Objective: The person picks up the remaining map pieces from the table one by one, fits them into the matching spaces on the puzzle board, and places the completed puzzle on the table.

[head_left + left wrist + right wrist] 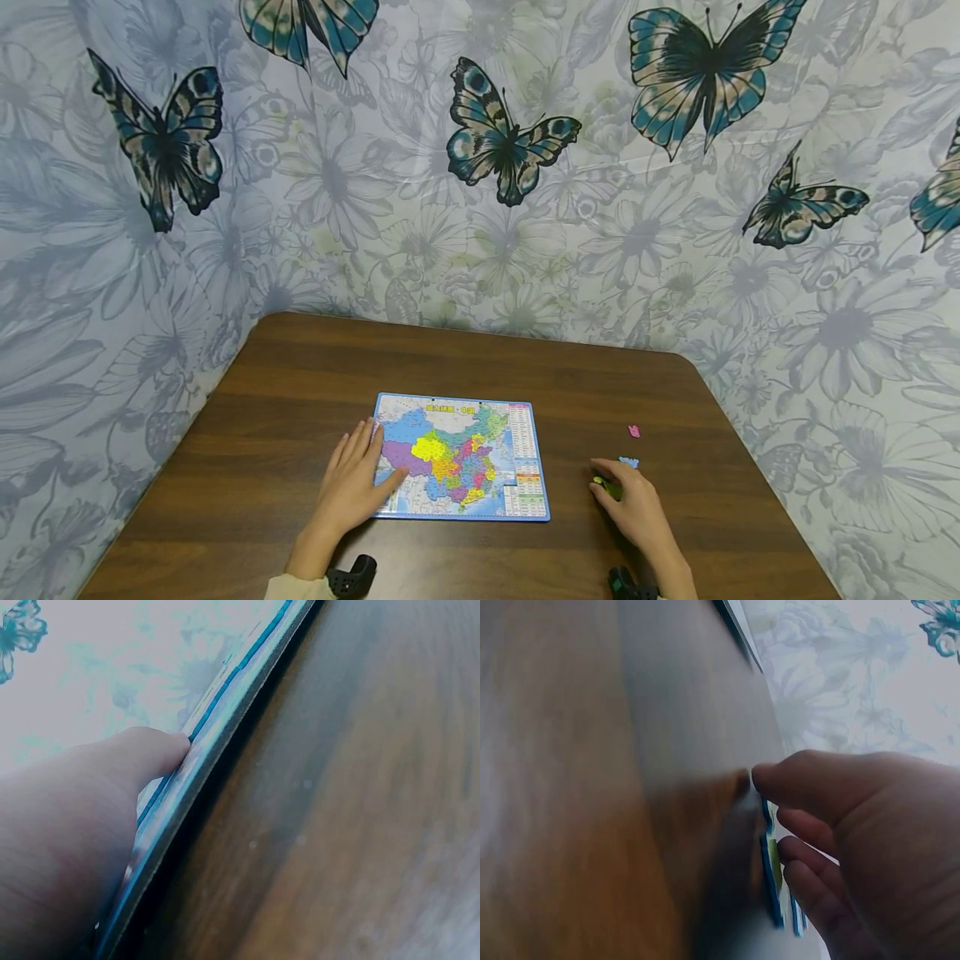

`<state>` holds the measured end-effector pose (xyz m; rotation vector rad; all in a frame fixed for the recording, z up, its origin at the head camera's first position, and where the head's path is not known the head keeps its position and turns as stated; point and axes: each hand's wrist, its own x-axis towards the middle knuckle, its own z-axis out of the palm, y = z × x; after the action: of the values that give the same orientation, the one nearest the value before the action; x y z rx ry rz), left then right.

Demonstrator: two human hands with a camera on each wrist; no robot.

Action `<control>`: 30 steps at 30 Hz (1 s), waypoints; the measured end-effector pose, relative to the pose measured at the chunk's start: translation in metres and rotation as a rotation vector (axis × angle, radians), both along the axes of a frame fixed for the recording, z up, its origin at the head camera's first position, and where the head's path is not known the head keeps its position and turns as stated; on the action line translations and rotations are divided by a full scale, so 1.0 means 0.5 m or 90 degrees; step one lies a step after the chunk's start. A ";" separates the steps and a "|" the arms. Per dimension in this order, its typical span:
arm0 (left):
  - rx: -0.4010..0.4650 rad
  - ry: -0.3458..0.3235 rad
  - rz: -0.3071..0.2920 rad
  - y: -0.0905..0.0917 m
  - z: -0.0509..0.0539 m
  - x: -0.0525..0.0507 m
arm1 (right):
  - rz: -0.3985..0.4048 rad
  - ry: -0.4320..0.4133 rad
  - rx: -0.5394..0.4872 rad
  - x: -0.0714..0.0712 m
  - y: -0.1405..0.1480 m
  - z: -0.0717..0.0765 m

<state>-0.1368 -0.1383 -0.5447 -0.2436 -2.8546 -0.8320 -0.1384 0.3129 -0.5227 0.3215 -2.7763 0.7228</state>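
A map puzzle board [450, 508] with many-coloured regions and a blue border lies on the table. My left hand [351, 477] rests on its left side, fingers extended and the thumb reaching over the map. In the left wrist view that thumb [154, 754] presses near the board's edge. To the right of the board, the thumb and fingers of my right hand [637, 504] bend around a green puzzle piece [611, 488], low at the tabletop. The right wrist view shows this green piece [775, 866] beside the fingertips, its far side partly hidden by them.
Just beyond my right hand lies a light-blue puzzle piece [630, 462], and farther back a pink puzzle piece [634, 432]. The brown wooden table [300, 375] has rounded far corners and meets a wall covering [405, 233] printed with butterflies and flowers.
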 end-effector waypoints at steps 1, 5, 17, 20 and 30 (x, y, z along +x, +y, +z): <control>0.000 0.001 0.000 0.000 0.000 0.000 | -0.001 -0.001 0.002 0.002 0.003 0.000; -0.002 0.003 -0.001 0.000 0.004 0.000 | -0.010 -0.004 0.007 0.010 0.018 0.001; -0.007 0.000 -0.002 0.000 0.006 0.001 | -0.021 -0.017 0.012 0.034 0.054 0.012; -0.007 0.007 -0.001 -0.001 0.006 0.000 | -0.018 -0.018 0.011 0.035 0.056 0.013; 0.001 0.008 0.000 0.001 0.001 0.000 | -0.014 -0.028 0.012 0.021 0.047 0.014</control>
<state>-0.1369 -0.1378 -0.5442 -0.2478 -2.8423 -0.8300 -0.1277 0.3361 -0.5155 0.2823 -2.8250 0.7084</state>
